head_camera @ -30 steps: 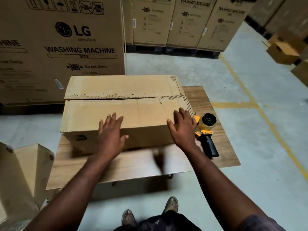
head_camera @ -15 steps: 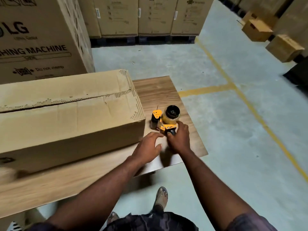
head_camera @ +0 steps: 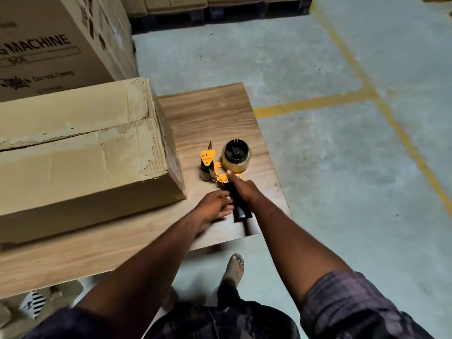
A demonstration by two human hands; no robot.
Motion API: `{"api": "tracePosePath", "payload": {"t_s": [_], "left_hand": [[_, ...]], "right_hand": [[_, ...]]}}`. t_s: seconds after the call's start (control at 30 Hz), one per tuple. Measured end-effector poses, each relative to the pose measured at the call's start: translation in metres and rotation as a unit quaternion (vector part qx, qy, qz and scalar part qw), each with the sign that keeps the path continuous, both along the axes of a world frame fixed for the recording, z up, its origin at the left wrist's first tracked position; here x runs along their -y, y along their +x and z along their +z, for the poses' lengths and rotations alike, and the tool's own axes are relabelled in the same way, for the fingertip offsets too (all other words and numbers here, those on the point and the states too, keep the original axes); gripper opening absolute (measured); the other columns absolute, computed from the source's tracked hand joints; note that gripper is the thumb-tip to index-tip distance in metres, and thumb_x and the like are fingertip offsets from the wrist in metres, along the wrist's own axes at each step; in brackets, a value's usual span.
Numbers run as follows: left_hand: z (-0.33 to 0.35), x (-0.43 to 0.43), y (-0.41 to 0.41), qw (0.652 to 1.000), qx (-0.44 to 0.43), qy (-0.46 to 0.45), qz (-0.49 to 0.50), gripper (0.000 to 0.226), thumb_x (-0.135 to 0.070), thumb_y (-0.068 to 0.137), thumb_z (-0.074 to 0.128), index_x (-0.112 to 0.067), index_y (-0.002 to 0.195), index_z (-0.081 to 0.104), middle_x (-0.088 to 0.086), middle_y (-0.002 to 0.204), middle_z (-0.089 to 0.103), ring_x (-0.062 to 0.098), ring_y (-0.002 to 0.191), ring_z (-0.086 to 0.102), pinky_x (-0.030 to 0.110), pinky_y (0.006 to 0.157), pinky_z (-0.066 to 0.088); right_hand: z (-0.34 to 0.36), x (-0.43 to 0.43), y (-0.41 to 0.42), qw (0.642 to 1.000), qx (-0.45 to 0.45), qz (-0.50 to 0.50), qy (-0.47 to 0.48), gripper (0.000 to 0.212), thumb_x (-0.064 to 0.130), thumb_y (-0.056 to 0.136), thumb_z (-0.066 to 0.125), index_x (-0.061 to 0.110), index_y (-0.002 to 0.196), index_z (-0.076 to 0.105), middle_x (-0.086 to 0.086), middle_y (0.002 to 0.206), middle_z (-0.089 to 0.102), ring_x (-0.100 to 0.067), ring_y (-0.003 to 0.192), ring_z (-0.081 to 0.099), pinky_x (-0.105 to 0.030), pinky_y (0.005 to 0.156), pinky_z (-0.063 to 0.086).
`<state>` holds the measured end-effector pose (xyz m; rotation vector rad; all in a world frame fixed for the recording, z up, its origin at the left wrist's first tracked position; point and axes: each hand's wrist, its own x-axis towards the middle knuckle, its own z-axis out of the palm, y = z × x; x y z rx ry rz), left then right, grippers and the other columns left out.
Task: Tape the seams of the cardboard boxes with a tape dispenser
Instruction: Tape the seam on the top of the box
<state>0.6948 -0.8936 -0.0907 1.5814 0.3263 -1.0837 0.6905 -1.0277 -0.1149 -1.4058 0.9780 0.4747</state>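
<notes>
A yellow tape dispenser [head_camera: 225,165] with a black handle and a roll of clear tape lies on the wooden table [head_camera: 212,113], right of the cardboard box [head_camera: 80,162]. The box's top flaps meet in a ragged, untaped seam. My right hand [head_camera: 244,189] grips the black handle, its forefinger stretched along the yellow frame. Just left of the handle is my left hand [head_camera: 215,206], its fingers touching the handle low on the table.
A large printed washing-machine carton [head_camera: 56,45] stands behind the box. More cartons on dark pallets [head_camera: 210,13] line the back. Yellow floor lines [head_camera: 381,104] cross the concrete to the right. My sandalled foot [head_camera: 236,265] shows below the table edge.
Both hands left the box's front and went right to the dispenser. My right hand has closed round its handle and my left has come in beside it. The view swung right.
</notes>
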Motion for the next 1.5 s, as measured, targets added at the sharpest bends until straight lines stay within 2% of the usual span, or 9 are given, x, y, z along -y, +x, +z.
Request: {"api": "tracePosePath", "payload": {"t_s": [0.13,0.27,0.37,0.53,0.7,0.87,1.07,1.2,1.5], "left_hand": [[0.002,-0.002,0.006,0.997,-0.038,-0.011,0.061,0.027,-0.009,0.105,0.045,-0.009,0.128,0.058,0.012,0.112,0.066,0.013,0.085,0.067,0.021,0.076,0.055],[0.0,0.001,0.023,0.975,-0.098,-0.031,0.196,0.02,-0.019,0.104,0.048,-0.01,0.115,0.063,0.012,0.122,0.067,0.012,0.085,0.067,0.018,0.064,0.056],[0.004,0.003,0.036,0.95,-0.145,-0.059,0.27,0.023,-0.028,0.106,0.047,-0.012,0.097,0.061,0.011,0.117,0.065,0.017,0.102,0.065,0.026,0.081,0.053],[0.015,0.008,0.045,0.914,-0.188,-0.104,0.345,0.041,-0.039,0.105,0.042,-0.005,0.121,0.059,0.015,0.125,0.063,0.023,0.125,0.059,0.031,0.089,0.05],[0.035,0.018,0.054,0.888,-0.184,-0.181,0.381,0.051,-0.051,0.101,0.05,-0.001,0.111,0.059,0.012,0.095,0.064,0.019,0.09,0.064,0.03,0.073,0.057],[0.074,0.023,0.065,0.857,-0.163,-0.269,0.408,0.028,-0.027,0.103,0.049,0.0,0.107,0.059,0.015,0.082,0.067,0.02,0.081,0.063,0.026,0.058,0.06],[0.146,-0.014,0.073,0.834,-0.082,-0.39,0.382,0.04,-0.025,0.098,0.036,0.005,0.102,0.062,0.019,0.094,0.068,0.027,0.085,0.067,0.033,0.072,0.062],[0.189,-0.061,0.081,0.868,-0.021,-0.385,0.313,0.057,-0.049,0.099,0.046,0.003,0.107,0.067,0.014,0.097,0.073,0.022,0.085,0.072,0.028,0.078,0.061],[0.225,-0.168,0.103,0.895,0.039,-0.317,0.312,0.02,-0.013,0.089,0.045,-0.005,0.091,0.063,0.008,0.077,0.073,0.019,0.066,0.072,0.026,0.06,0.06]], "right_hand": [[-0.009,0.004,0.001,1.0,0.008,-0.005,0.025,0.086,0.079,0.05,0.074,0.009,0.1,0.078,-0.009,0.096,0.078,-0.024,0.086,0.075,-0.039,0.087,0.06],[-0.005,0.0,0.001,0.994,0.001,-0.022,0.111,0.072,0.07,0.065,0.08,0.004,0.093,0.074,-0.011,0.071,0.064,-0.026,0.055,0.058,-0.036,0.059,0.053],[0.002,-0.001,0.002,0.995,-0.013,-0.006,0.099,0.073,0.076,0.066,0.077,0.006,0.087,0.073,-0.009,0.067,0.062,-0.024,0.054,0.054,-0.034,0.058,0.051],[0.017,0.001,0.0,0.999,0.013,-0.029,0.001,0.079,0.08,0.07,0.071,0.003,0.087,0.077,-0.005,0.064,0.07,-0.021,0.051,0.06,-0.029,0.049,0.053],[0.038,0.024,0.004,0.996,0.078,0.001,-0.05,0.065,0.075,0.077,0.07,0.01,0.081,0.076,-0.002,0.067,0.072,-0.018,0.052,0.061,-0.029,0.055,0.052],[0.064,0.04,0.006,0.976,0.195,0.021,-0.096,0.064,0.073,0.073,0.072,0.009,0.08,0.073,-0.004,0.067,0.069,-0.021,0.054,0.061,-0.037,0.058,0.05],[0.133,0.023,0.028,0.93,0.363,0.024,-0.049,0.024,0.041,0.088,0.074,0.017,0.085,0.071,0.001,0.069,0.066,-0.019,0.064,0.062,-0.039,0.061,0.056],[0.174,0.004,0.045,0.908,0.41,0.092,0.005,0.01,0.02,0.096,0.071,0.01,0.092,0.073,-0.001,0.073,0.067,-0.02,0.072,0.064,-0.04,0.064,0.061],[0.221,-0.085,0.068,0.875,0.442,0.163,-0.113,0.035,0.043,0.084,0.08,0.009,0.088,0.074,-0.001,0.07,0.069,-0.016,0.055,0.061,-0.029,0.055,0.052]]}}
